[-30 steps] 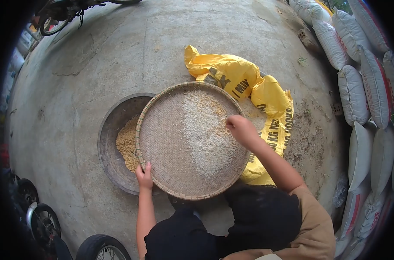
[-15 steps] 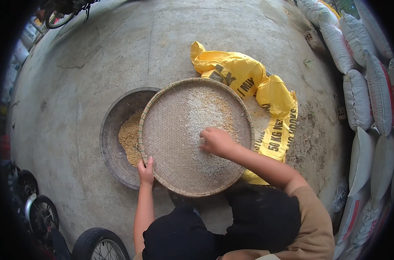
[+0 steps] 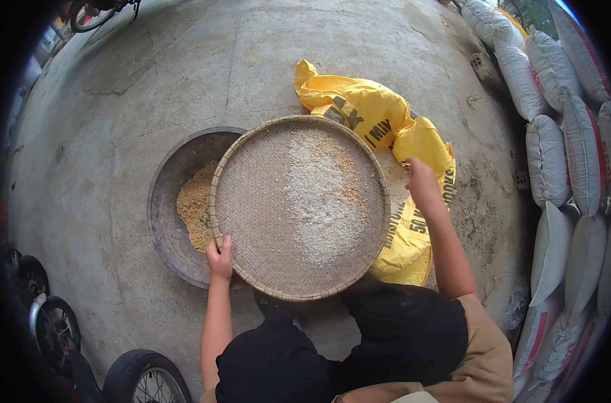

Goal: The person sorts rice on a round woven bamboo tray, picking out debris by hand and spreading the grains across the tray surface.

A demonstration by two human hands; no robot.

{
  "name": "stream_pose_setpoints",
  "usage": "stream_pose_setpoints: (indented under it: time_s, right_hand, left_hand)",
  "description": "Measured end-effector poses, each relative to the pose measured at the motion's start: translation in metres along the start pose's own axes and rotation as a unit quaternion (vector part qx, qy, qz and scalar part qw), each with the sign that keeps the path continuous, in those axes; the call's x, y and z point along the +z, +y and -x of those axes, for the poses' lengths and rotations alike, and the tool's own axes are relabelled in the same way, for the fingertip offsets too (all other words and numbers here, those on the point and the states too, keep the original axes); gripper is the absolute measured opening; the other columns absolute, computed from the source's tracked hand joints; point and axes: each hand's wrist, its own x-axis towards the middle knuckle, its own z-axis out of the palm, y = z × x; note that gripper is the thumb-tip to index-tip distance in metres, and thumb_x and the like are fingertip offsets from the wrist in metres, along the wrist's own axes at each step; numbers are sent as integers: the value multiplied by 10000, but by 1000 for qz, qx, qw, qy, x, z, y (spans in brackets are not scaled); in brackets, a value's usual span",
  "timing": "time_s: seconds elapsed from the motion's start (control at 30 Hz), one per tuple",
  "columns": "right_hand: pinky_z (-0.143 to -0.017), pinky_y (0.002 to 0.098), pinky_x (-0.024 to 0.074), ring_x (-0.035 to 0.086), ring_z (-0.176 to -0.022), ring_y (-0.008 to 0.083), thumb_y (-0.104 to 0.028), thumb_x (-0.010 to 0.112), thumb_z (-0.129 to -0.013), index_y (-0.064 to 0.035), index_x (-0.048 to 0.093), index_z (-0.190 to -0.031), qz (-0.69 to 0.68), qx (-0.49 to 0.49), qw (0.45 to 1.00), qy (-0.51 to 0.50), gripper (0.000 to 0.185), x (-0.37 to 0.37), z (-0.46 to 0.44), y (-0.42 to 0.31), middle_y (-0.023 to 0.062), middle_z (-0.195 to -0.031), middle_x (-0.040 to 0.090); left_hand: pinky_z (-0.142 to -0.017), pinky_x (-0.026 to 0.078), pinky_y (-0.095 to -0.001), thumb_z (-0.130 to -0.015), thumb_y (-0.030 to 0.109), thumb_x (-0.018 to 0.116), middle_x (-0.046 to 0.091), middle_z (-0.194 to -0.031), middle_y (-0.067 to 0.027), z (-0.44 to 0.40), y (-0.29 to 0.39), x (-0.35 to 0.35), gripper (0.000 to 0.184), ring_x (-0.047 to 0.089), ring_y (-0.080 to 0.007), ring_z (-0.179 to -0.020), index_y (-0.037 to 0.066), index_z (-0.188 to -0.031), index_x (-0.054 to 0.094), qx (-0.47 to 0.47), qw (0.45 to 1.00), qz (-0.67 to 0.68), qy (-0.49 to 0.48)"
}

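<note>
From my end of the head camera, the right hand (image 3: 423, 185) is the big change: half a second ago it was down among the pale grain (image 3: 319, 195) near the middle of the woven tray (image 3: 251, 174), and now it is out past the tray's right rim, above the yellow sack (image 3: 366, 101). Its fingers look drawn in toward the thumb, but I cannot tell how tightly they close or whether anything is pinched between them.

The left hand (image 3: 220, 259) has kept its place, gripping the tray's lower-left rim with the thumb on top; the fingers underneath are hidden from me. The round tray is still in front of the person's knees, its left side overlapping the dark basin (image 3: 163, 208), where a heap of golden grain (image 3: 195, 211) lies partly covered by the rim.

With the right hand gone from over it, I see the whole spread of grain on the tray's right half, pale across most of it, with golden grains along its upper right edge. The yellow sack lies crumpled on the concrete floor (image 3: 184, 74) beyond the tray and to its right, as before.
</note>
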Motion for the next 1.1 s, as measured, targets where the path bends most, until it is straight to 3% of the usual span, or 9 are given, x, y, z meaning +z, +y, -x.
stream_pose_setpoints:
  time_s: [0.07, 0.13, 0.33, 0.63, 0.73, 0.8, 0.93, 1.03, 1.1]
  right_hand:
    - [-758, 402, 457, 571, -881, 348, -46, 460, -804, -22, 536, -1060, 43, 19, 999, 12, 268, 1, 0, 11, 177, -927, 598]
    - [-765, 403, 462, 576, -879, 341, -73, 482, -819, -35, 530, -1094, 55, -46, 997, 41, 281, 7, 2, -10, 170, -957, 592]
    - [-726, 394, 470, 567, -866, 300, -242, 610, -790, -69, 553, -974, -87, -209, 961, -158, 258, 59, 33, -93, 117, -938, 556]
    - [-663, 406, 468, 566, -776, 318, -172, 564, -790, -50, 497, -839, -36, -281, 934, -219, 148, 92, 39, -103, 125, -851, 526]
    - [-669, 408, 467, 562, -774, 329, -141, 529, -804, -44, 504, -826, -56, -272, 937, -214, 103, 76, 32, -91, 129, -847, 532]
    - [-682, 407, 467, 563, -797, 328, -127, 517, -809, -39, 523, -837, -84, -236, 958, -137, 92, 58, 19, -69, 135, -848, 553]
    - [-709, 392, 476, 591, -836, 312, -169, 508, -841, -60, 567, -1024, 39, -55, 997, 38, 221, 14, -3, -20, 144, -942, 597]
    - [-717, 389, 479, 601, -828, 304, -224, 505, -864, -70, 563, -1066, 98, -37, 992, 63, 261, 2, -5, -27, 138, -977, 597]
    - [-725, 380, 480, 598, -846, 290, -278, 528, -858, -75, 568, -1052, 41, -97, 994, -3, 283, 6, 5, -53, 121, -987, 597]
  left_hand:
    - [-688, 406, -265, -841, 218, 567, 558, -808, -38, -2, -3, -4, 262, 478, -108, -747, -38, -894, 549, -4, 1000, -5, -19]
    - [-689, 406, -265, -841, 220, 568, 558, -809, -37, -2, -4, -2, 262, 477, -108, -748, -36, -894, 549, -7, 1000, 2, -17]
    - [-690, 404, -264, -842, 225, 570, 558, -811, -34, -2, -2, -3, 258, 476, -104, -748, -28, -884, 549, -10, 1000, -4, -9]
    - [-674, 399, -260, -847, 227, 566, 552, -796, -27, -2, -3, -3, 247, 470, -97, -738, -19, -865, 548, -2, 1000, -13, -9]
    - [-678, 401, -263, -849, 228, 563, 555, -804, -32, -2, -1, -3, 250, 473, -101, -744, -21, -867, 548, -9, 1000, -15, -14]
    - [-682, 402, -266, -848, 229, 563, 558, -811, -37, -2, 0, -4, 254, 476, -103, -750, -23, -870, 550, -13, 1000, -10, -16]
    - [-699, 407, -271, -844, 231, 566, 566, -828, -49, -2, -2, -6, 263, 484, -112, -764, -28, -887, 550, -7, 999, -33, -16]
    - [-707, 412, -276, -844, 231, 566, 568, -838, -54, -2, -3, -5, 269, 490, -117, -771, -31, -900, 548, -17, 999, -24, -16]
    - [-711, 415, -277, -844, 231, 565, 570, -847, -58, -2, -4, -5, 273, 493, -120, -775, -34, -910, 547, -21, 1000, -19, -11]
